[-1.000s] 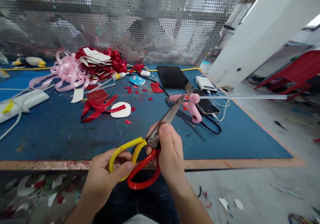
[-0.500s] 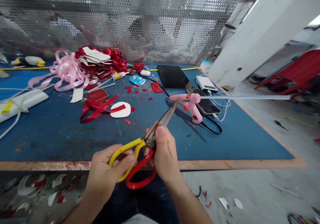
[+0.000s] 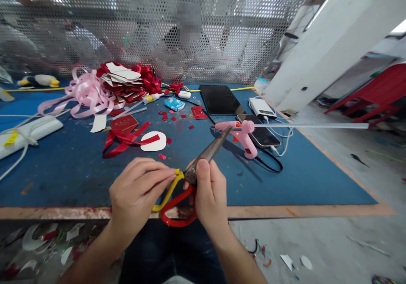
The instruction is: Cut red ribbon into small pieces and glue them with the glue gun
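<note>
A pair of scissors (image 3: 213, 149) with one yellow and one red handle is held above the front edge of the table, its blades together and pointing up and right. My right hand (image 3: 209, 195) is closed around the blades near the pivot, thumb on top. With bent fingers, my left hand (image 3: 136, 191) pinches the upper end of the yellow handle, hiding part of its loop. Just beyond the blade tips stands a pink glue gun (image 3: 247, 140) with a long clear glue stick. Left of the blades lies a white oval piece (image 3: 158, 145) crossed by red ribbon (image 3: 119, 146).
Pink ribbon (image 3: 90, 94) and a red-and-white stack of pieces (image 3: 122, 79) lie at the back left. A white power strip (image 3: 41, 132) sits at far left. A black tablet (image 3: 220, 99), a phone (image 3: 264, 136) and a power bank (image 3: 260, 107) with cables lie at right.
My left hand has shifted from holding the yellow loop to pinching that handle's upper end near the pivot. My right hand keeps its hold on the blades.
</note>
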The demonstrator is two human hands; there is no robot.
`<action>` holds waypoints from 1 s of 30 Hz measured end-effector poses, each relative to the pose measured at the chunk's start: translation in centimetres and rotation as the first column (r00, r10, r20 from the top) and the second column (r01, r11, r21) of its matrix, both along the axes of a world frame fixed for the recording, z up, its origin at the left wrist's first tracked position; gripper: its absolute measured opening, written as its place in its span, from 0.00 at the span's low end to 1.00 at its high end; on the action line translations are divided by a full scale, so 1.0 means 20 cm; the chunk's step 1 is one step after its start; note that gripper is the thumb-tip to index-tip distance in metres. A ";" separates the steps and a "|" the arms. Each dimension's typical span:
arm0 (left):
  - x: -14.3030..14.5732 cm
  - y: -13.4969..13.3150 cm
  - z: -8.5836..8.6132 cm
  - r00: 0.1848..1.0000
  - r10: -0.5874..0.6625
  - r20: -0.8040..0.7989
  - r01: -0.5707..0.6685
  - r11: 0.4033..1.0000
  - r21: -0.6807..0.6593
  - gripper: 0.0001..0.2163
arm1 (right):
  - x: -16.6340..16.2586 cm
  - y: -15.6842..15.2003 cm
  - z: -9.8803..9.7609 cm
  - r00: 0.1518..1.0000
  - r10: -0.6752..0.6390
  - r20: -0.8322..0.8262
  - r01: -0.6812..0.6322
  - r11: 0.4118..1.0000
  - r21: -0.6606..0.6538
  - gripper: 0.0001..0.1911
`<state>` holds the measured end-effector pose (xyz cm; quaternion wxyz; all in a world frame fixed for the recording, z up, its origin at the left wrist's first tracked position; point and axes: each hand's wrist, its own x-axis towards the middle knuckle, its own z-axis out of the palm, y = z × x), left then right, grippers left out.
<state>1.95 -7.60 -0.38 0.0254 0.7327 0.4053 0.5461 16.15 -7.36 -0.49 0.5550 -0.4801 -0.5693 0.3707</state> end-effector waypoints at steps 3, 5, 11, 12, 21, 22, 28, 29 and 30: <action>0.01 0.00 0.00 0.999 0.030 -0.038 -0.031 0.999 -0.020 0.04 | 0.01 0.00 0.00 1.000 -0.009 0.018 0.009 1.000 0.017 0.21; 0.01 0.00 0.00 0.998 0.057 -0.012 -0.058 0.995 -0.077 0.02 | 0.01 -0.01 -0.01 1.000 -0.021 0.021 0.021 1.000 0.021 0.21; 0.02 0.00 0.02 0.998 0.050 0.037 -0.040 0.969 -0.242 0.02 | 0.02 -0.01 -0.03 0.999 -0.034 0.017 0.033 0.999 0.017 0.21; 0.02 0.00 0.02 0.998 0.042 0.045 -0.029 0.964 -0.266 0.02 | 0.02 -0.01 -0.03 0.999 -0.037 0.012 0.037 0.999 0.015 0.21; 0.02 0.01 0.03 0.997 0.000 0.075 0.027 0.935 -0.353 0.04 | 0.03 -0.01 -0.04 0.999 -0.036 -0.007 0.036 0.999 -0.010 0.21; 0.02 0.01 0.03 0.998 -0.009 0.061 0.030 0.934 -0.356 0.04 | 0.03 -0.01 -0.04 0.999 -0.036 -0.008 0.036 0.999 -0.010 0.21; 0.01 0.02 0.03 0.998 -0.055 -0.029 0.042 0.943 -0.331 0.05 | 0.02 -0.01 -0.03 0.999 -0.036 -0.017 0.036 0.999 -0.021 0.21; 0.01 0.02 0.03 0.998 -0.055 -0.038 0.039 0.944 -0.327 0.05 | 0.02 -0.01 -0.03 0.999 -0.036 -0.021 0.036 0.999 -0.025 0.21; 0.01 0.02 0.03 0.998 -0.054 -0.045 0.036 0.945 -0.325 0.05 | 0.02 -0.01 -0.03 0.999 -0.035 -0.027 0.035 0.999 -0.028 0.21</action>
